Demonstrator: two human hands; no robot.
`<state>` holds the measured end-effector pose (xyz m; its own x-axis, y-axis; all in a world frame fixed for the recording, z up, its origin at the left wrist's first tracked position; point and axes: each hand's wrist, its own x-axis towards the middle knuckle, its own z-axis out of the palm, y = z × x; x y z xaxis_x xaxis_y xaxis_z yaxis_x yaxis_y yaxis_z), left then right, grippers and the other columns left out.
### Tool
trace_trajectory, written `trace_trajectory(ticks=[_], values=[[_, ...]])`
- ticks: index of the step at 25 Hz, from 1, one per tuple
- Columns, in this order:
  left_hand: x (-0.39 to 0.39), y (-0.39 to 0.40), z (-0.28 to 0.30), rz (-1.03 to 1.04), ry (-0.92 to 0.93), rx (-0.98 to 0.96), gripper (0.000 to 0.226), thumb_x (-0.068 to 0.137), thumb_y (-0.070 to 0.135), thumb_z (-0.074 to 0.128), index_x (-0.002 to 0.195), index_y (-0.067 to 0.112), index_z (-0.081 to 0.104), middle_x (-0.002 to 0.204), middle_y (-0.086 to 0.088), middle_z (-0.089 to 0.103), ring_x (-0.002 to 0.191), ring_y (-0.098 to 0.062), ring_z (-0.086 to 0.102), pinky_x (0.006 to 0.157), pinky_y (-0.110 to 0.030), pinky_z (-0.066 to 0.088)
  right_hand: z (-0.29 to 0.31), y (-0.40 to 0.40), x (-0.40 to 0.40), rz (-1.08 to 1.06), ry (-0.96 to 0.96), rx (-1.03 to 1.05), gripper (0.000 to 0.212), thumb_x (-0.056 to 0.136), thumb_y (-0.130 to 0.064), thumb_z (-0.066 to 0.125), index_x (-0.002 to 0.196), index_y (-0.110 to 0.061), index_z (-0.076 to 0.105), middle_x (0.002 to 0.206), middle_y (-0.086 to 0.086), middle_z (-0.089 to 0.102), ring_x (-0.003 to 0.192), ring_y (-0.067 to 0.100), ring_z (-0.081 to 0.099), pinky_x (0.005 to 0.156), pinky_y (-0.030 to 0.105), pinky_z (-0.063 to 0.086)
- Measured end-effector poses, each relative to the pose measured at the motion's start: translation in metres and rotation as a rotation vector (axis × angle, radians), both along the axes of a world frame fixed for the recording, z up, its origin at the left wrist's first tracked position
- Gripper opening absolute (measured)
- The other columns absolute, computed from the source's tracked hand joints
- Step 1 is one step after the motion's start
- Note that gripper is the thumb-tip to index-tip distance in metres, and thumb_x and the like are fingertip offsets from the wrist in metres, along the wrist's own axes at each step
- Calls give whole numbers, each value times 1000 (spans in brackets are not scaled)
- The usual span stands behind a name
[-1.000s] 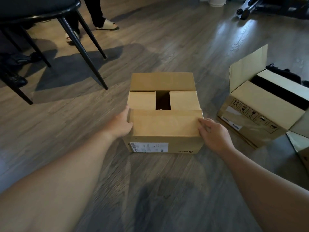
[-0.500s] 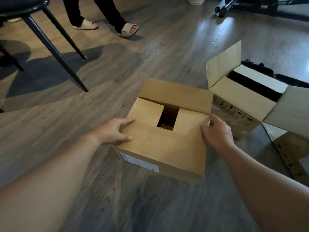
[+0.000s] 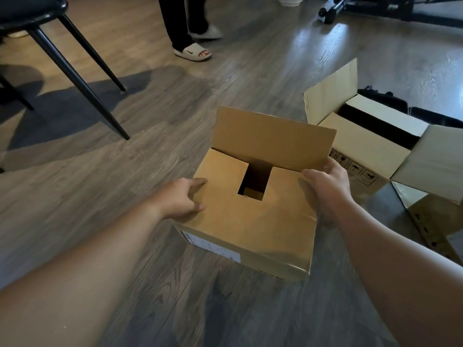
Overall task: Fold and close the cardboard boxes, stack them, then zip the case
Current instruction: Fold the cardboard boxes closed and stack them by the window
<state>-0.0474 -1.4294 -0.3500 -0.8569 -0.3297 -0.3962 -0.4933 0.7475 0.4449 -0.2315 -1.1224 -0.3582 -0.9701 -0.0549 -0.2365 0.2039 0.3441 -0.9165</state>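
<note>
A brown cardboard box (image 3: 253,221) sits on the wood floor in front of me, turned at an angle. Its near flap and two side flaps lie flat, leaving a dark rectangular gap in the middle. The far flap (image 3: 273,139) stands up. My left hand (image 3: 183,199) rests on the box's left top edge, fingers spread over the flap. My right hand (image 3: 328,186) grips the right side of the box at the lower corner of the raised far flap. A second, larger cardboard box (image 3: 370,151) lies to the right with its flaps open.
A black case (image 3: 383,98) shows behind the second box. A black chair (image 3: 72,61) stands at the left. A person's legs in slippers (image 3: 193,51) stand at the back. More cardboard (image 3: 431,221) lies at the far right. Dark equipment on wheels (image 3: 330,11) is at the top right.
The box has been turned counter-clockwise and its near flap pressed flat. The far flap has risen. My right hand moved up to the far flap's corner. The person at the back walked right.
</note>
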Motion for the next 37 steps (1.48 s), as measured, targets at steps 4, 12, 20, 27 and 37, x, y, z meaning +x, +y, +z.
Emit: trace_trajectory(ticks=[4, 12, 20, 27, 37], values=[[-6, 8, 0, 44, 0, -2, 89, 79, 43, 80, 153, 42, 30, 156, 1, 40, 136, -26, 44, 109, -40, 38, 1, 7, 8, 38, 54, -140, 43, 80, -16, 80, 109, -43, 65, 98, -20, 75, 88, 4, 73, 66, 28, 62], [-13, 16, 0, 270, 37, 56, 94, 69, 40, 88, 144, 18, 35, 137, -3, 54, 121, -27, 53, 89, -35, 43, -11, 33, 31, 183, 221, 52, 47, 82, -17, 78, 123, -38, 66, 116, -14, 69, 111, 13, 66, 83, 37, 61], [-7, 21, 2, 18, 54, 121, 101, 78, 41, 80, 150, 59, 13, 160, 3, 32, 138, -27, 40, 103, -43, 40, -26, 29, 62, 266, 222, 569, 58, 91, -60, 61, 143, -36, 55, 142, -1, 58, 126, 27, 55, 102, 42, 47], [-10, 31, -4, 119, 174, 145, 88, 79, 31, 81, 153, 35, 35, 156, 0, 41, 138, -22, 43, 109, -34, 36, -24, 16, 80, 349, 162, 701, 75, 87, -65, 55, 154, -40, 31, 143, 5, 43, 125, 32, 52, 91, 42, 46], [30, -28, 43, 348, 232, 18, 86, 75, 39, 80, 151, 36, 40, 153, -1, 45, 134, -25, 47, 98, -32, 39, 24, -70, 57, 533, 297, 682, 81, 82, -64, 55, 155, -35, 35, 138, 3, 48, 121, 27, 53, 92, 41, 49]])
